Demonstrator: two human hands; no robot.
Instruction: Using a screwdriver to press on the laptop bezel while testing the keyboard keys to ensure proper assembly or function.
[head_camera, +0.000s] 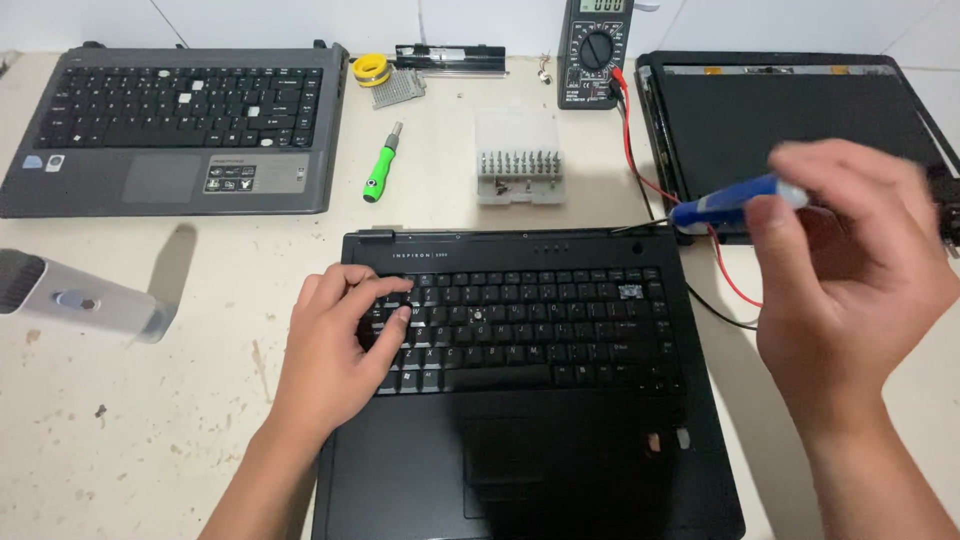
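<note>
A black laptop base (560, 450) with its keyboard lies in front of me on the pale table. My left hand (335, 345) rests flat on the left part of the keyboard, fingers spread over the keys. My right hand (850, 270) is raised above the laptop's right edge and grips a blue-handled screwdriver (725, 203), whose tip points left toward the laptop's top right corner.
A grey laptop base (170, 130) lies at the back left. A green screwdriver (381, 165), a clear bit case (518, 160), a multimeter (594, 55) with red and black leads, and a detached screen panel (790, 130) sit behind. A grey tool (80, 295) lies at left.
</note>
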